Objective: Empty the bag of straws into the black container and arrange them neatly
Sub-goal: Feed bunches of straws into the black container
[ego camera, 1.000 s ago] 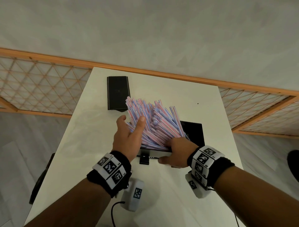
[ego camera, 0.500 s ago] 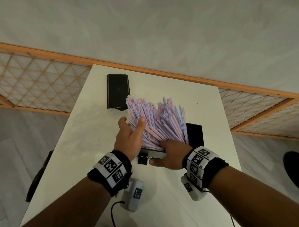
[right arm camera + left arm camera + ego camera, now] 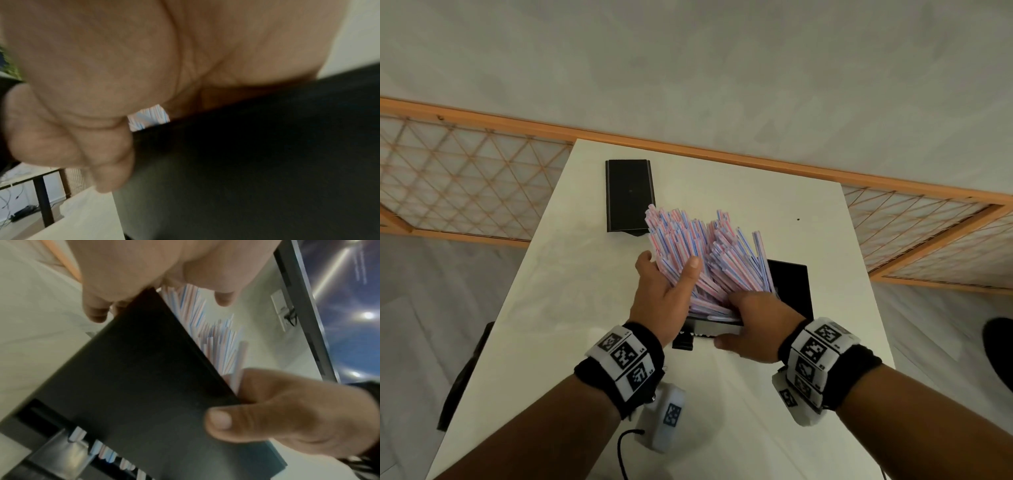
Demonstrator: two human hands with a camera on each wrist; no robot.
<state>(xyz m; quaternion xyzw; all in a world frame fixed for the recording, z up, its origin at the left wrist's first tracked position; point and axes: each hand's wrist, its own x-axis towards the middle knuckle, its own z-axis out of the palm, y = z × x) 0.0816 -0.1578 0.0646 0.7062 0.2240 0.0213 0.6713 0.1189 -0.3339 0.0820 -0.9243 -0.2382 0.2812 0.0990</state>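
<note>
A thick fan of pink, blue and white striped straws (image 3: pixel 698 246) stands tilted in the black container (image 3: pixel 791 287) at the middle of the white table (image 3: pixel 571 308). My left hand (image 3: pixel 669 265) grips the left part of the bunch, thumb over the top and fingers behind it. My right hand (image 3: pixel 743 318) holds the container's near end: its thumb (image 3: pixel 220 420) presses on the outside of the black wall (image 3: pixel 144 386), and its fingers lie inside on the lower straws (image 3: pixel 218 340). The right wrist view shows only the palm, the black wall (image 3: pixel 246 170) and a sliver of straws (image 3: pixel 148 120).
A flat black lid (image 3: pixel 629 195) lies at the far left of the table, just behind the straw tips. A small black latch (image 3: pixel 683 342) sticks out of the container's near wall. A wooden lattice fence (image 3: pixel 465 192) runs behind the table. The table edges are close on both sides.
The straws that leaned out to the right have been drawn in toward the left into a tighter fan. My left thumb has closed over the bunch; my right hand has shifted slightly left.
</note>
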